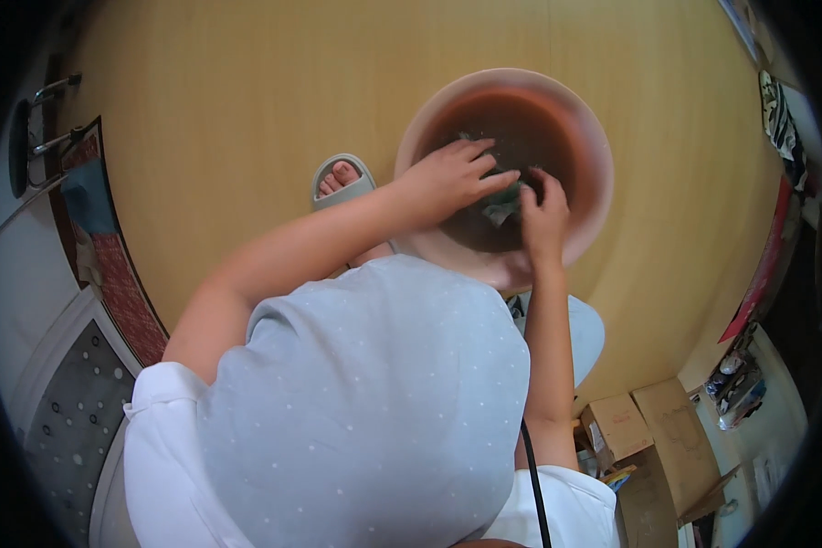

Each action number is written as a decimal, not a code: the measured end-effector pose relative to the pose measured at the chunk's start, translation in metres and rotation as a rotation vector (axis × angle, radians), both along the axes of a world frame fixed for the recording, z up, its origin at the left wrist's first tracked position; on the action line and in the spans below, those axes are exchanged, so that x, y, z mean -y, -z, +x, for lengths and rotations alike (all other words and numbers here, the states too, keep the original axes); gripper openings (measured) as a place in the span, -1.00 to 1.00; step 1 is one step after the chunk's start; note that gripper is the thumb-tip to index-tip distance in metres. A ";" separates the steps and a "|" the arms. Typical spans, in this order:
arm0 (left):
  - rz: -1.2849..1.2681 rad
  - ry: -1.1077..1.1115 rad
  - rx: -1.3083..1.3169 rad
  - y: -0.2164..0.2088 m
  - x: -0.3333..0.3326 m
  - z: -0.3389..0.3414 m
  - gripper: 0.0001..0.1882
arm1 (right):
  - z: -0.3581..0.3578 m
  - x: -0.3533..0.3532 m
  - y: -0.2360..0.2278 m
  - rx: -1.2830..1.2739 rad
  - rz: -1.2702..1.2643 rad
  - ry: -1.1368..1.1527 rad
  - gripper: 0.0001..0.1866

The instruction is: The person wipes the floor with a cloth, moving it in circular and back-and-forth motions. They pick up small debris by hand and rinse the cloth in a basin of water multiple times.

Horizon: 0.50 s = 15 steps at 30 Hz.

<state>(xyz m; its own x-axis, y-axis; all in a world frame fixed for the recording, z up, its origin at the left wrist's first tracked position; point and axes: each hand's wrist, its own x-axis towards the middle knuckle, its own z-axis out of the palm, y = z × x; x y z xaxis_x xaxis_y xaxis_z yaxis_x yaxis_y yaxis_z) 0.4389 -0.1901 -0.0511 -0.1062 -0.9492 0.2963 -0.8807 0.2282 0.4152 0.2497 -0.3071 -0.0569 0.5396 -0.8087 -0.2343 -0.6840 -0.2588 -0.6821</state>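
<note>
A round pale pink basin stands on the floor in front of me, with dark, murky water inside. At the water's surface a wet, dark grey-green cloth is bunched up between my hands, and most of it is under the water. My left hand reaches in from the left, its fingers curled over the cloth's upper part. From the near right side comes my right hand, its thumb and fingers closed at the cloth's right edge. The fingertips are partly hidden by the cloth and the water.
A foot in a grey-green slipper is just left of the basin. Cardboard boxes are stacked at the lower right. A red patterned mat lies along the left edge, near a metal-legged stool. A black cable hangs beside my right arm.
</note>
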 end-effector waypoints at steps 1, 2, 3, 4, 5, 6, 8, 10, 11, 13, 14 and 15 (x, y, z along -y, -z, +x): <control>0.087 -0.038 -0.043 0.002 0.000 -0.001 -0.47 | 0.003 -0.005 0.002 0.016 -0.056 -0.128 -0.55; 0.176 -0.074 -0.086 0.001 -0.002 -0.003 -0.45 | 0.005 -0.012 0.006 0.036 -0.055 -0.218 -0.49; 0.165 -0.075 -0.095 0.000 0.002 -0.004 -0.45 | 0.007 -0.013 0.009 0.055 -0.069 -0.301 -0.42; 0.231 -0.090 -0.052 -0.002 0.004 -0.004 -0.44 | 0.009 -0.012 0.013 0.002 -0.049 -0.369 -0.40; 0.306 -0.103 -0.007 -0.003 0.002 -0.003 -0.42 | 0.013 -0.015 0.014 -0.004 -0.128 -0.370 -0.43; 0.343 -0.108 -0.015 -0.004 0.003 -0.003 -0.39 | 0.013 -0.014 0.014 -0.025 -0.095 -0.354 -0.48; 0.361 -0.136 -0.061 -0.001 0.003 -0.006 -0.38 | 0.014 -0.010 0.015 -0.053 -0.062 -0.329 -0.52; 0.333 -0.213 -0.105 0.002 0.001 -0.006 -0.37 | 0.016 -0.006 0.017 0.019 -0.132 -0.343 -0.58; 0.332 -0.205 -0.116 0.003 0.000 -0.005 -0.37 | 0.016 -0.004 0.015 0.006 -0.133 -0.337 -0.58; 0.345 -0.298 -0.201 0.005 -0.001 -0.004 -0.39 | 0.017 0.003 0.010 0.094 0.024 -0.189 -0.53; 0.345 -0.292 -0.241 0.005 0.001 -0.004 -0.44 | 0.013 0.006 0.009 0.083 -0.068 -0.158 -0.44; 0.348 -0.290 -0.248 0.005 0.006 -0.005 -0.44 | 0.009 0.010 0.007 0.076 -0.066 -0.157 -0.44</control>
<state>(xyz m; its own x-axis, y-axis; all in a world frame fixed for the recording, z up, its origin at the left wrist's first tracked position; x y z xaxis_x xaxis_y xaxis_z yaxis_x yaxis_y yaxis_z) 0.4343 -0.1958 -0.0561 0.2089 -0.9761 -0.0593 -0.7527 -0.1992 0.6275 0.2586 -0.3174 -0.0642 0.6744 -0.7255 -0.1376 -0.5792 -0.4041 -0.7080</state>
